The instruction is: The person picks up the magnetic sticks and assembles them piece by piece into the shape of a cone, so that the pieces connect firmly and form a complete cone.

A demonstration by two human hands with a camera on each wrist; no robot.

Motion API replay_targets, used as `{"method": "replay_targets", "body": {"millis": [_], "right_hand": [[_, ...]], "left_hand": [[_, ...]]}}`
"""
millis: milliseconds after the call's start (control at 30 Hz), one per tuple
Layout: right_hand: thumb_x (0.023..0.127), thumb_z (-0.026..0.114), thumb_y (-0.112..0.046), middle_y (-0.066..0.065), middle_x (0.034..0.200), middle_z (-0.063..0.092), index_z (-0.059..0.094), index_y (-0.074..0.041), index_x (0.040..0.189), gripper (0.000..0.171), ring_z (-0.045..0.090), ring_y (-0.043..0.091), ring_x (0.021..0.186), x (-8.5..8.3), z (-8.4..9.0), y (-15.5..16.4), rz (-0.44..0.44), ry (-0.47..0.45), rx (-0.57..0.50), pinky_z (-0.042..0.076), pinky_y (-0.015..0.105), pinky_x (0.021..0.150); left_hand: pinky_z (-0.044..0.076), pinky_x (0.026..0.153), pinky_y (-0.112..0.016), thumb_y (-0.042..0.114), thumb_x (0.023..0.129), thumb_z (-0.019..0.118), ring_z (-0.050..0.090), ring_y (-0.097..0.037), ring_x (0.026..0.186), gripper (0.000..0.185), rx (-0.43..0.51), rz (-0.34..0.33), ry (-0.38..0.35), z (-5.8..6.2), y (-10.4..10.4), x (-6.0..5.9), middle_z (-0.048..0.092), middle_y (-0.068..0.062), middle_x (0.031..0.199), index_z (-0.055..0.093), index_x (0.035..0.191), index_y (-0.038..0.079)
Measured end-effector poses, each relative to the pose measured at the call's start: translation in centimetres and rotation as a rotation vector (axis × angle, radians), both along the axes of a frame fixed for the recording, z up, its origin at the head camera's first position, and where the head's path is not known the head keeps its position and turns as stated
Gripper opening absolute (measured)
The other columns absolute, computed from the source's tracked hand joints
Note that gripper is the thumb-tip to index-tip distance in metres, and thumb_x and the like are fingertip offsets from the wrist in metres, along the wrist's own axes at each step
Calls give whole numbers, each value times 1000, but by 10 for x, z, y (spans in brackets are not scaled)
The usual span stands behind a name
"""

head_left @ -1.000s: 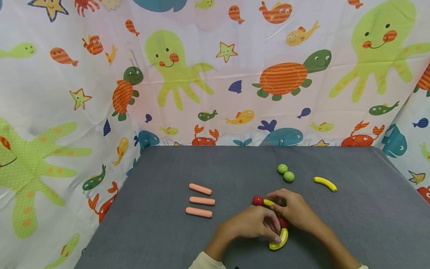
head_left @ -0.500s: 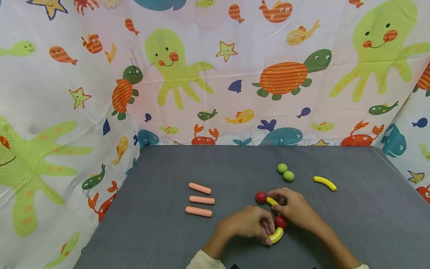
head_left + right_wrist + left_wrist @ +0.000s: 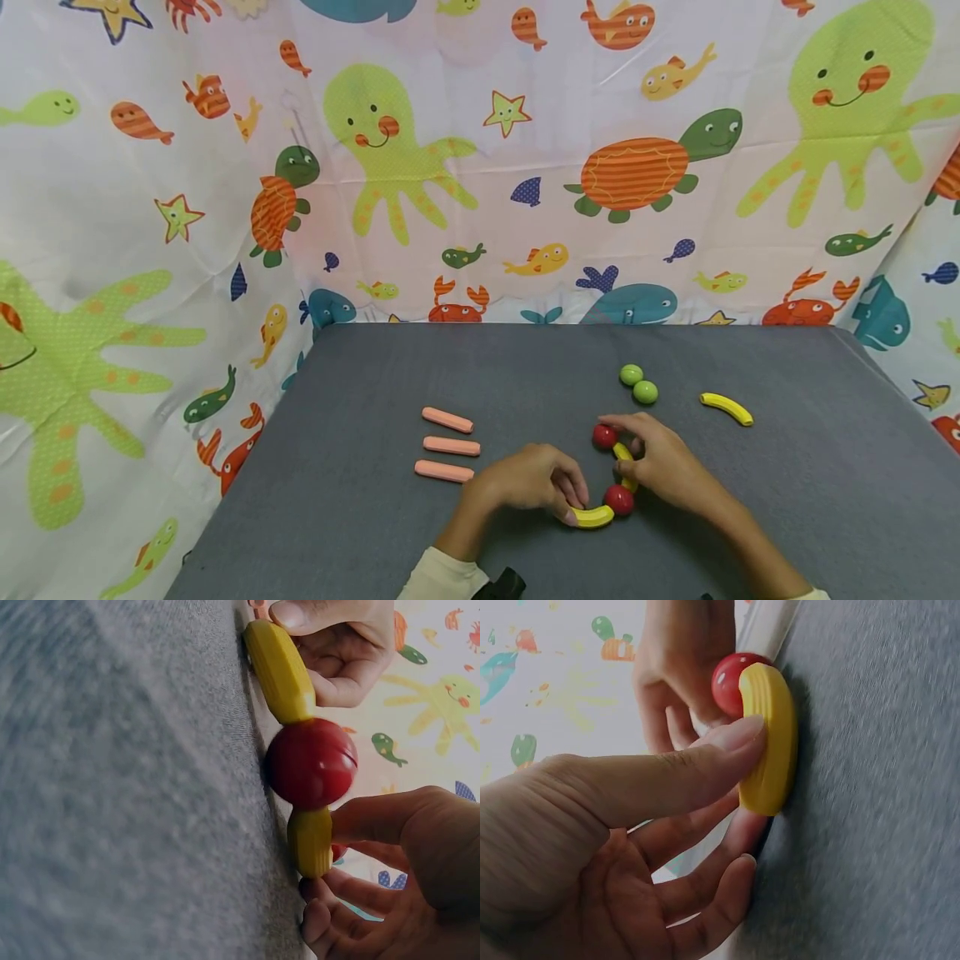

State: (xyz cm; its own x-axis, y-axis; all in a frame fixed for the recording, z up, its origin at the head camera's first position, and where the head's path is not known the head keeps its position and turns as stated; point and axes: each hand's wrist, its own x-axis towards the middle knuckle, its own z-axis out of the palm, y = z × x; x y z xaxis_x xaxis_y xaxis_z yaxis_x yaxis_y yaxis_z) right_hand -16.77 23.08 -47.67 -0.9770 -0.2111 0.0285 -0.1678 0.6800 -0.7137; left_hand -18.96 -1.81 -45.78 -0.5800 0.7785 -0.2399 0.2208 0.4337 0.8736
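- The left hand [image 3: 528, 487] pinches the near small glossy yellow banana-shaped toy piece [image 3: 592, 517] between thumb and curled fingers [image 3: 727, 739]; the piece lies flat on the grey felt-like tabletop [image 3: 360, 533], its long axis running roughly left to right in the head view, its far tip toward the right hand
- A small shiny red ball [image 3: 619, 498] sits at that banana's right end, touching it; the left wrist view shows the ball right against the ribbed yellow tip, beyond the thumbnail
- The right hand [image 3: 660, 467] holds a second yellow banana-shaped piece [image 3: 624, 463] with thumb and bent fingers closed round it; its long axis runs from the red ball up and away toward a second red ball [image 3: 603, 436] at its far end; the right wrist view shows banana, ball and banana in one touching line on the cloth
- So the chain curves from the left hand's fingers rightward and then away from the person; the near banana is the left hand's, the far one and the upper ball lie closer to the right hand
- The bananas look hard and smooth with shallow lengthwise ridges; the balls are round and glossy; the tabletop is matt and fibrous
- Well apart to the left lie three pink rod-shaped sausage pieces [image 3: 447, 447], parallel; beyond the hands sit two green balls [image 3: 638, 384] touching, with a third yellow banana piece [image 3: 726, 408] near them to the right
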Motion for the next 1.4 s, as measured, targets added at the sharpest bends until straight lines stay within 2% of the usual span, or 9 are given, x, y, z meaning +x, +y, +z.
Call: {"method": "replay_targets", "body": {"millis": [200,433,567,733,867,1033,1200,1400], "right_hand": [[94,80,-14,8,110,65,70,-8,131,39,56,16,80,1,3,4,-20,37,9,47,28,63],[96,79,-16,6,109,68,69,-10,122,29,61,19,87,-1,6,10,-64,-41,-2,52,30,69],[95,79,-15,7,109,70,68,-9,123,31,63,20,89,-2,7,13,-52,-76,-24,53,31,70],[95,80,-18,5,111,69,70,-8,128,36,62,20,90,-3,8,14,-43,-71,5,53,30,69],[95,80,-19,4,106,67,73,-8,125,33,60,19,88,-2,8,13,-46,-77,12,51,29,67],[94,81,-19,3,102,67,72,-8,122,31,60,19,85,-2,8,14,-37,-74,-9,50,29,67],[96,79,-26,3,108,68,71,-11,124,32,60,19,87,-2,7,17,-4,-93,-32,50,29,69],[97,78,-28,5,110,65,71,-11,129,37,59,19,85,-2,7,19,20,-143,-40,49,30,65]], "left_hand": [[54,73,-18,-7,81,87,68,-2,78,22,20,72,48,-3,-11,-8,77,2,88,79,98,5],[54,78,-19,-4,82,88,67,-3,82,23,44,152,66,-8,-22,-17,76,1,94,80,101,7],[52,77,-20,2,86,87,64,-3,81,17,41,209,132,-10,-24,-19,75,3,93,81,100,10],[50,74,-21,15,90,86,63,-4,78,10,32,276,217,-14,-23,-19,75,7,90,82,99,11],[50,72,-21,16,88,88,62,-4,78,15,29,313,235,-17,-21,-19,73,7,90,81,101,10],[50,73,-22,13,90,86,61,-6,80,16,37,397,248,-19,-20,-18,69,6,90,79,104,9],[54,75,-24,11,94,82,64,-6,83,15,45,486,281,-20,-19,-19,72,4,94,80,108,8],[54,78,-26,15,94,82,64,-7,86,20,32,519,302,-21,-18,-19,74,1,98,80,112,7]]}}
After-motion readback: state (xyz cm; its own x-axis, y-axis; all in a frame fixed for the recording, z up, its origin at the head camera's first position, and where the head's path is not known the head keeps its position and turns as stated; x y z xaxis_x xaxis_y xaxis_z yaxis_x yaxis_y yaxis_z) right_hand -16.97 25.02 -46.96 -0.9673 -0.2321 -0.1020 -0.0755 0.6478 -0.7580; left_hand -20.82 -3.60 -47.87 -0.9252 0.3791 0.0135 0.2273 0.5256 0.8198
